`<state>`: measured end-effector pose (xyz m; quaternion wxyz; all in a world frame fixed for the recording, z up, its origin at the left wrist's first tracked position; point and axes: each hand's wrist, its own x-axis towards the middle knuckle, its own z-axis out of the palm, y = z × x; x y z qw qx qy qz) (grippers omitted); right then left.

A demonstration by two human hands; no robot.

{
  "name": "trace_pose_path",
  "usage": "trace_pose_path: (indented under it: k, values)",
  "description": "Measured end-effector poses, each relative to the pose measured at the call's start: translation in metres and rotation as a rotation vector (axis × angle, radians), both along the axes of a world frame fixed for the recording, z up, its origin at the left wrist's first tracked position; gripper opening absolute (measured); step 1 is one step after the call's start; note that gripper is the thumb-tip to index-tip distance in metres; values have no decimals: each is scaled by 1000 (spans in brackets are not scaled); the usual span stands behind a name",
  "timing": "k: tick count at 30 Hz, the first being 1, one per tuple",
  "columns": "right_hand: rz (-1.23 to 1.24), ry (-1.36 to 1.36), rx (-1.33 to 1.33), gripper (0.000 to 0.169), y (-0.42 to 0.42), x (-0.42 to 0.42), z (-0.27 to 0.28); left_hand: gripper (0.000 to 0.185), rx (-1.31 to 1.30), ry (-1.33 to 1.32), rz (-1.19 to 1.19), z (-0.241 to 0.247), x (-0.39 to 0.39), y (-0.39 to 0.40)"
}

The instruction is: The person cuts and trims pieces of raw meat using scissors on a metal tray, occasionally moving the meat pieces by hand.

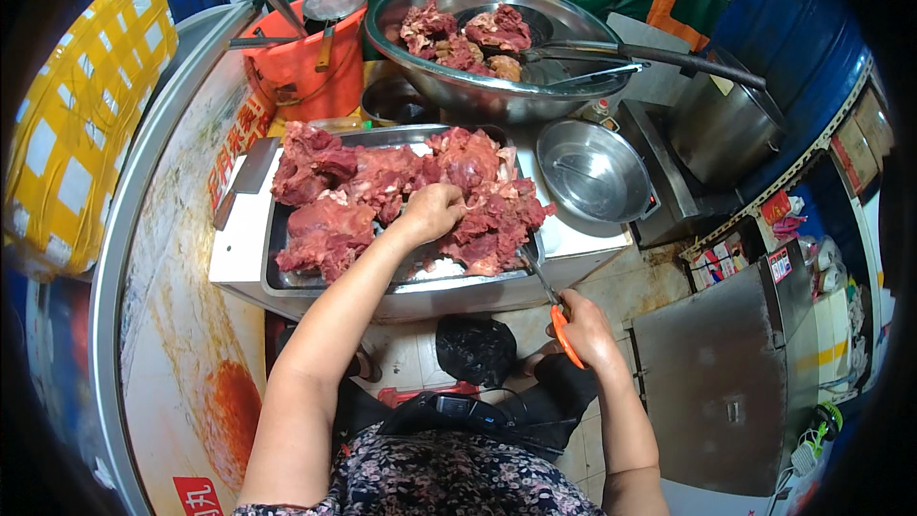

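Observation:
Large chunks of raw red meat (326, 229) fill a rectangular metal tray (301, 281) before me. My left hand (433, 213) reaches over the middle of the tray, its fingertips pinching a pale bit on the right-hand piece of meat (494, 229). In my right hand (589, 330) is a pair of scissors (562, 337) with orange handles. The blades point up and left at the tray's right front corner, their tips close to that piece; whether they touch it is unclear.
A cleaver (255, 166) lies left of the tray. Behind stand an orange bucket (322, 82) with a strainer (335, 0) and a large steel basin (473, 104) holding more meat and a long-handled utensil. At right are a metal bowl (594, 172) and a tall pot (716, 136).

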<state>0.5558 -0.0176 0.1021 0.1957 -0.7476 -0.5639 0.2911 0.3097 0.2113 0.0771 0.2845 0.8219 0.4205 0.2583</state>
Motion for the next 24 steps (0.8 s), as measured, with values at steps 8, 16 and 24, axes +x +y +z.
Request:
trace_pose_path:
  k: [8, 16, 24]
  values:
    - [26, 146, 103, 48, 37, 10, -25, 17, -170, 5, 95, 7, 2, -12]
    - [108, -96, 190, 34, 57, -21, 11, 11, -605, -574, 471, -16, -12, -50]
    - [55, -44, 252, 29, 28, -19, 5, 8, -279, -438, 443, -38, -36, -63]
